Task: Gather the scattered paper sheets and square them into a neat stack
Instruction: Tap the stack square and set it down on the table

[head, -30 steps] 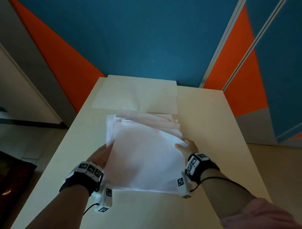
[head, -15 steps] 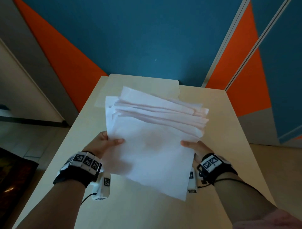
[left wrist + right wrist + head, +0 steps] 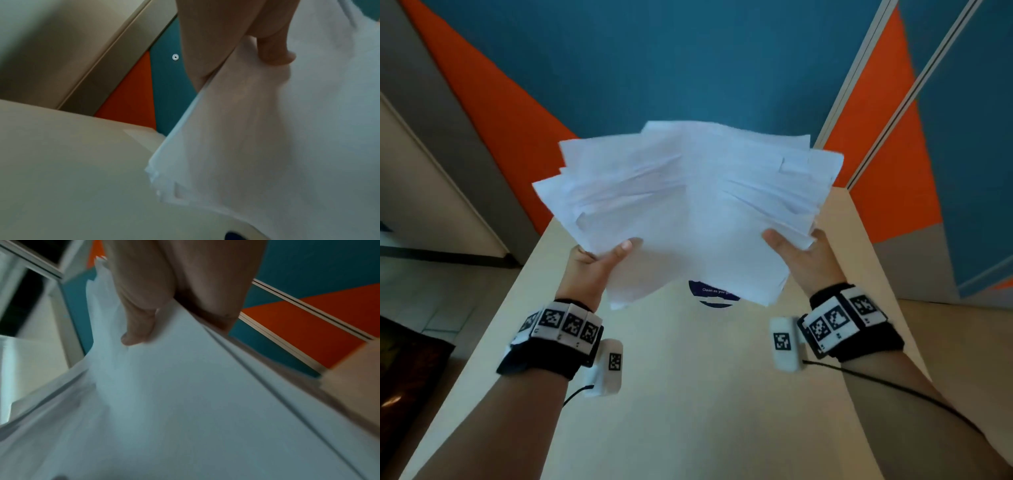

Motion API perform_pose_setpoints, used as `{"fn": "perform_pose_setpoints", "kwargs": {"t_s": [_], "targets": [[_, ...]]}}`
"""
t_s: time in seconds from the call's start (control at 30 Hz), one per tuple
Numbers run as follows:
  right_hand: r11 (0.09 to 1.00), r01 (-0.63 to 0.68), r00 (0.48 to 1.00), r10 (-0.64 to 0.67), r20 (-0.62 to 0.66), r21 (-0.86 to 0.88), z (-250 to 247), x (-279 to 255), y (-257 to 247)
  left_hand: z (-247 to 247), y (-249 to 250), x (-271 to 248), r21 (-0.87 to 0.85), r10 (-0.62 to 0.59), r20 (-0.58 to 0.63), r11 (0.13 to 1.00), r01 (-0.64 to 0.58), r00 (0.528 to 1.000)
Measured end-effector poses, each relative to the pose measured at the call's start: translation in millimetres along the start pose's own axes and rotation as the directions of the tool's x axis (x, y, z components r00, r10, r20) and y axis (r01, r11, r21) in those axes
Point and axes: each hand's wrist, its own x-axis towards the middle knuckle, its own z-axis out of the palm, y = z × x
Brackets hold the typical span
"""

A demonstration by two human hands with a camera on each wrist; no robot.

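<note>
I had lifted the paper sheets [image 3: 688, 205] clear of the counter [image 3: 705, 394]; a second earlier they lay flat on it under my palms. Now they hung in the air between my hands, tilted up and away from me, edges fanned and corners sticking out unevenly. My left hand [image 3: 592, 267] pinched the left edge, thumb on top and fingers curled beneath; my right hand [image 3: 801, 260] gripped the right edge the same way. A round blue sticker [image 3: 717, 294] showed on the counter just below the bundle. Gathering looked done; squaring, I judged, was not, and the loose sheets could slip.
</note>
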Motion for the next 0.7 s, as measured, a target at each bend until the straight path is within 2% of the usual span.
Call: {"fn": "perform_pose_setpoints", "kwargs": {"t_s": [0.07, 0.17, 0.23, 0.3, 0.4, 0.5, 0.63, 0.7], "targets": [[0.992, -0.127, 0.992, 0.127, 0.025, -0.010, 4, -5, 24, 1, -11, -4, 0.049, -0.093, -0.006, 0.994, 0.093, 0.996], [0.989, -0.150, 0.987, 0.149, 0.060, 0.002, 12, -12, 44, -2, -29, -5, 0.040, -0.215, -0.038, 0.975, 0.217, 0.976], [0.994, -0.079, 0.997, 0.078, 0.011, 0.070, 7, -8, 45, -6, -31, -5, 0.030, -0.204, -0.004, 0.978, 0.205, 0.979], [0.981, 0.044, 0.998, -0.035, -0.051, 0.189, 3, -3, 34, -9, -30, -4, 0.018, -0.189, 0.038, 0.982, 0.188, 0.981], [0.939, 0.226, 0.967, -0.186, -0.172, 0.258, 1, 1, 12, -11, -32, -1, 0.017, -0.179, 0.087, 0.984, 0.178, 0.980], [0.953, 0.250, 0.951, -0.209, -0.227, 0.173, 9, 3, 4, -9, -34, -2, 0.033, -0.203, 0.126, 0.979, 0.200, 0.971], [0.969, 0.220, 0.962, -0.196, -0.191, 0.114, 12, 2, 1, -11, -41, -5, 0.069, -0.256, 0.097, 0.966, 0.250, 0.962], [0.952, 0.305, 0.927, -0.302, -0.221, -0.024, 7, 6, -1, -11, -41, -5, 0.085, -0.269, 0.071, 0.961, 0.263, 0.961]]}}
